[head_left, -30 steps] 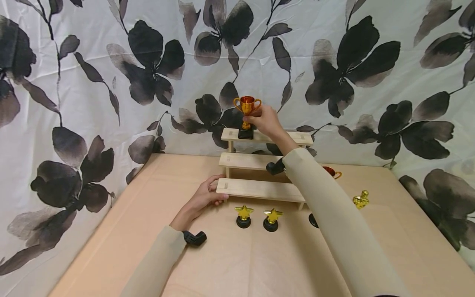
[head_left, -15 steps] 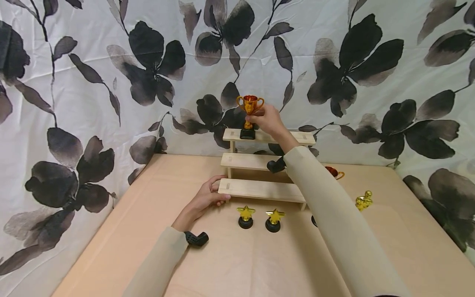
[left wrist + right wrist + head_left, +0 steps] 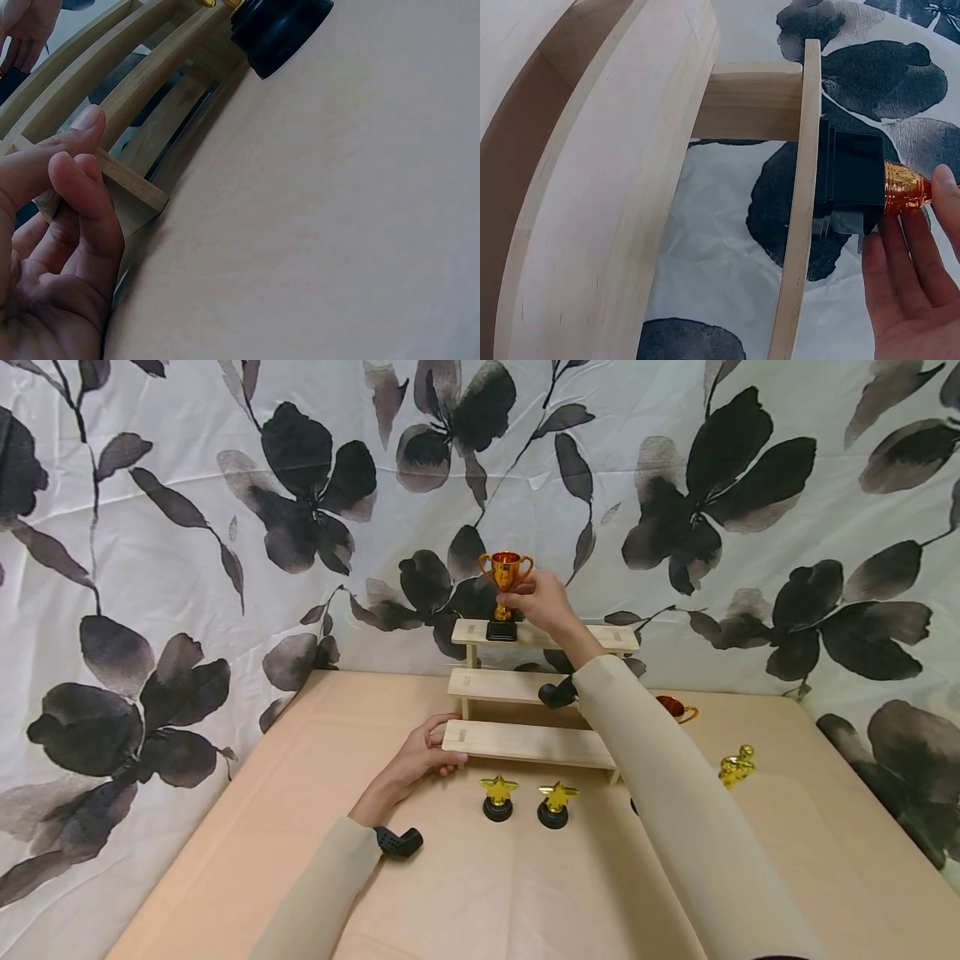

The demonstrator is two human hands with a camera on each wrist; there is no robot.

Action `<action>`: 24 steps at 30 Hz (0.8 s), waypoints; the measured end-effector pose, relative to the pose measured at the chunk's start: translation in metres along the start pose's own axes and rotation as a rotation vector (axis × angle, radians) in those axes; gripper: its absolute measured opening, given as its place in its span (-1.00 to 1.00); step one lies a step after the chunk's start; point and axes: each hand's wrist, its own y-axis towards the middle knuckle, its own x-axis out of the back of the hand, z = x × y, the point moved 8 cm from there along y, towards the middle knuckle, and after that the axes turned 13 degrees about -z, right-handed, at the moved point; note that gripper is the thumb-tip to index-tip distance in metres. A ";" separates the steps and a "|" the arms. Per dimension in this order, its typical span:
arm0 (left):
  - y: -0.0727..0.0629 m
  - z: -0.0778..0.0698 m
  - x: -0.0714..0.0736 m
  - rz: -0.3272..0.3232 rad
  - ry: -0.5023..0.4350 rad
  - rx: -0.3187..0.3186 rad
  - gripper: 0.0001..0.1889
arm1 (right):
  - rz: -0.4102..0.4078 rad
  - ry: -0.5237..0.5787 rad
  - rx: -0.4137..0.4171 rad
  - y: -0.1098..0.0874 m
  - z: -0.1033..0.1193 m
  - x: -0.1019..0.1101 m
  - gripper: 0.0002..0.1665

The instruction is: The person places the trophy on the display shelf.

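Note:
A three-tier wooden shelf [image 3: 540,745] stands on the table against the floral cloth. On its top tier, toward the left end, is an orange-gold trophy cup [image 3: 506,572] with two handles and a black base [image 3: 855,174]. My right hand [image 3: 546,605] pinches the cup's stem between thumb and fingers; the base looks to be resting on the board. My left hand [image 3: 417,755] grips the left end of the lowest tier, thumb on the upper side and fingers curled around the edge, as the left wrist view [image 3: 67,217] also shows.
Two gold star trophies [image 3: 498,793] with round black bases stand in front of the shelf. Right of it, partly behind my right sleeve, are another orange cup [image 3: 677,708] and a gold figure trophy [image 3: 737,767]. A floral cloth [image 3: 300,610] hangs behind the table.
The view shifts slightly, moving the scene a little to the right. Both hands keep their holds, and the cup stays in the same place on the top tier.

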 end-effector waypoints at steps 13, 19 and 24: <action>-0.001 0.000 0.001 0.006 -0.003 -0.002 -0.08 | -0.026 -0.051 0.065 -0.004 0.004 -0.001 -0.67; -0.002 -0.001 0.000 0.017 -0.004 -0.005 -0.06 | -0.026 -0.067 0.082 -0.005 0.002 0.001 -0.69; -0.002 -0.001 0.002 0.004 -0.002 -0.003 -0.09 | -0.012 -0.024 0.115 -0.007 0.001 0.003 -0.66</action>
